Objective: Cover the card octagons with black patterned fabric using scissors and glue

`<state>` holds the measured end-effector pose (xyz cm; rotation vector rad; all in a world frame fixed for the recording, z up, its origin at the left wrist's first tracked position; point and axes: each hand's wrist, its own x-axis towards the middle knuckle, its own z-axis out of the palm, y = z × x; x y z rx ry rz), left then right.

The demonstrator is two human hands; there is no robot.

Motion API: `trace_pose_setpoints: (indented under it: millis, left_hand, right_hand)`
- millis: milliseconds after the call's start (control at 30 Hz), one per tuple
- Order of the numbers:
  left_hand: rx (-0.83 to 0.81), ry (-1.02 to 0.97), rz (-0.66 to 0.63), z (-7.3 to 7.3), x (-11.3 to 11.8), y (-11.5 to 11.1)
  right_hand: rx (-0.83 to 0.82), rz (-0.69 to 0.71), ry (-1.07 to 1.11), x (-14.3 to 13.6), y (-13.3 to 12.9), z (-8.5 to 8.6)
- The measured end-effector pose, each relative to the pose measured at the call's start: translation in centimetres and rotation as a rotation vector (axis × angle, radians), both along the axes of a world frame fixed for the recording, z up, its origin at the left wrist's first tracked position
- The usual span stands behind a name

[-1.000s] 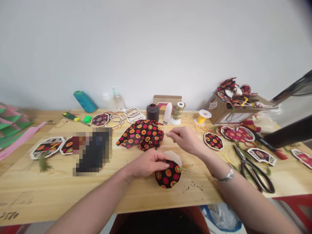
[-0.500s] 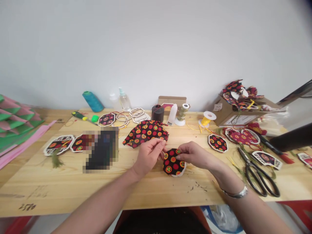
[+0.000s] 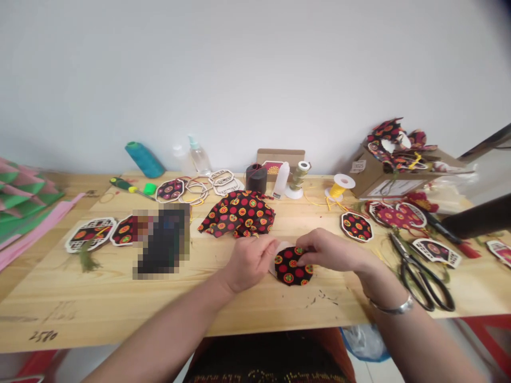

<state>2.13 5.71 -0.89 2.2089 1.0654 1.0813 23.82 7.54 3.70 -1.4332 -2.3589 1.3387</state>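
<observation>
A pale wall (image 3: 255, 80) fills the upper half of the frame above a wooden table (image 3: 120, 314). A second ago the right hand (image 3: 329, 250) was off the work; now both hands meet at the round patterned fabric (image 3: 294, 272), just right of and below the frame's centre. Half a second ago the pale backing (image 3: 283, 245) peeked out at the lower right; now it shows at the upper left, so the two seem to have been turned or shifted, their edges not lined up. The right hand comes in from the right, wrist bent, thumb and fingers pinching the fabric's upper right part. The left hand (image 3: 251, 260) is curled, fingertips together at the backing's left edge; what they pinch I cannot tell. The crumpled cloth (image 3: 243, 213) lies beyond, at mid-frame.
</observation>
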Motion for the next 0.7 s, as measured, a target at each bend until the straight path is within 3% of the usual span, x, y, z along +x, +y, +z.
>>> trace_pose_setpoints:
  millis: [100,167,267,433,567,700]
  left_hand:
    - [-0.127,-0.200,0.193,0.2,0.0,0.4]
    - [-0.198,-0.262,0.273,0.3,0.0,0.7]
    - [-0.237,-0.230,0.275,0.3,0.2,0.8]
    - [-0.222,-0.148,0.251,0.0,0.6,0.7]
    - [-0.203,-0.116,0.238,-0.2,0.5,0.8]
    - [-0.169,-0.116,0.229,-0.2,0.5,0.9]
  right_hand:
    - [-0.192,-0.066,0.356,1.5,0.8,0.2]
    - [-0.260,-0.117,0.472,1.8,1.1,0.0]
    - [-0.178,-0.119,0.315,0.8,0.8,-0.5]
    - [0.274,-0.050,-0.212,-1.8,-1.0,-1.3]
    - [0.367,0.035,-0.278,-2.2,-1.5,-1.8]
    - [0.375,0.024,-0.185,-1.9,-1.7,-1.5]
